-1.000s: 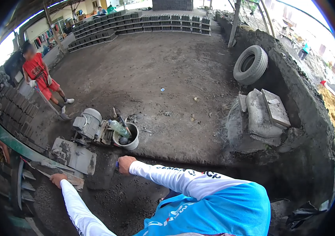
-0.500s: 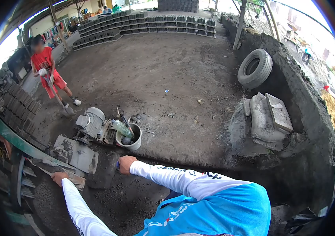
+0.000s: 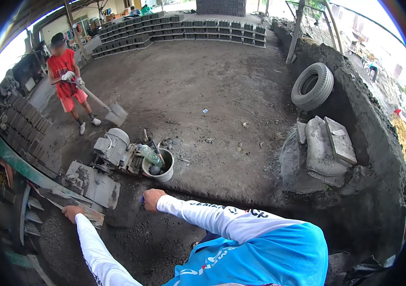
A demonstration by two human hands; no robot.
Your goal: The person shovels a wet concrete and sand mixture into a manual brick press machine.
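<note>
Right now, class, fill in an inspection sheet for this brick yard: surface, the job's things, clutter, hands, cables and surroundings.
Surface: dark, gritty dirt floor.
Job's things: flat board under the left hand; blue-ended handle gripped by the right hand.
Clutter: white bucket holding a plastic bottle; electric motor; grey slab.
Hands: both bare, white sleeves.
Cables: nothing seen.
Surroundings: a person in red holding a shovel; tyre against an earth bank; rows of blocks; sacks.
</note>
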